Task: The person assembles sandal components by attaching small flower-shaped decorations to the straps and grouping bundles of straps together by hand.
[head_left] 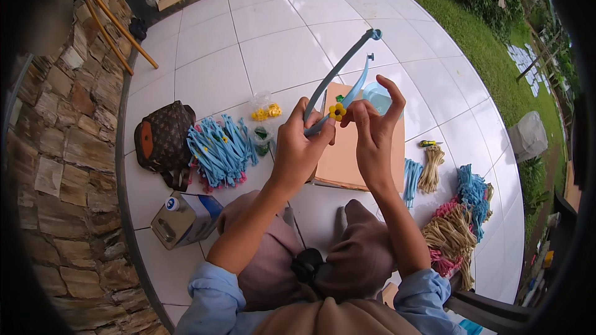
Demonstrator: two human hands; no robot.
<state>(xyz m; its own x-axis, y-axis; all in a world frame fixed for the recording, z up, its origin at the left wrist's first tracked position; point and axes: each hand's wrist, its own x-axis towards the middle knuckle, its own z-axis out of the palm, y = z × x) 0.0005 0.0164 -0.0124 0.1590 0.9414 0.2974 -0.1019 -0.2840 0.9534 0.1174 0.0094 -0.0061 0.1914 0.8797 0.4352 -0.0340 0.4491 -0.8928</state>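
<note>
My left hand (297,149) pinches a blue strap (338,65), bent double, above a cardboard box. Its two ends point up and away, each with a small knob. A yellow flower piece (336,111) with a dark centre sits on the strap by my left thumb. At the flower's right side, my right hand (374,139) has its curled fingertips against the strap, and one finger sticks up. The exact contact there is partly hidden. Beneath my hands, the cardboard box (391,158) bears a light-blue dish (375,94) and a small green piece (339,97).
Left of the box are a pile of blue straps (217,149), a bag of yellow flowers (266,110), a brown patterned backpack (162,136) and a metal can (183,220). To the right lie a screwdriver (429,143), beige straps (431,169) and mixed bundles (450,236).
</note>
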